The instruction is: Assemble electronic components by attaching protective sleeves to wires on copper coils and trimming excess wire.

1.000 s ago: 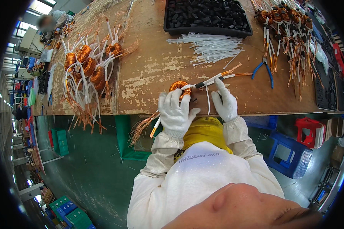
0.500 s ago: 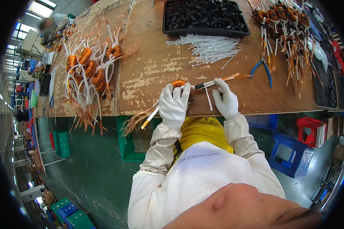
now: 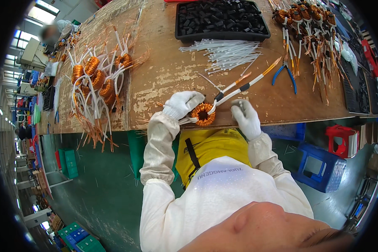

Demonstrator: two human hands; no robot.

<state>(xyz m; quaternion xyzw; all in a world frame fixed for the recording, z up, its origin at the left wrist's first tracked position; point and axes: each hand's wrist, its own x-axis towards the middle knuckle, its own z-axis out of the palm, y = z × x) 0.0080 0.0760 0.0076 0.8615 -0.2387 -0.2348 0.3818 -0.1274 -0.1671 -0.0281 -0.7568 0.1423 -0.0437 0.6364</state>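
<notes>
My left hand (image 3: 182,104), in a white glove, is closed at the left side of a copper-wound ring coil (image 3: 203,114) near the table's front edge. White-sleeved leads pass beneath the hand; its exact hold on them is hidden. Two more leads run from the coil up to the right, ending in bare copper. One carries a black sleeve (image 3: 245,87); around the shorter one sits another black sleeve (image 3: 219,96) with a white cable tie whose tail points up left. My right hand (image 3: 246,119), also gloved, is right of the coil, loosely curled, apart from the leads, with nothing visible in it.
A black tray (image 3: 222,37) of small black pieces stands at the back, with loose white cable ties (image 3: 222,54) before it. Blue-handled pliers (image 3: 284,77) lie to the right. Finished-looking coils (image 3: 302,17) pile at right, more coils (image 3: 94,77) at left. A blue stool (image 3: 321,170) is below.
The coil has turned and come nearer the front edge, its right-hand leads now angled up and away. My right hand has let go of the lead. My left hand has shifted left on the coil.
</notes>
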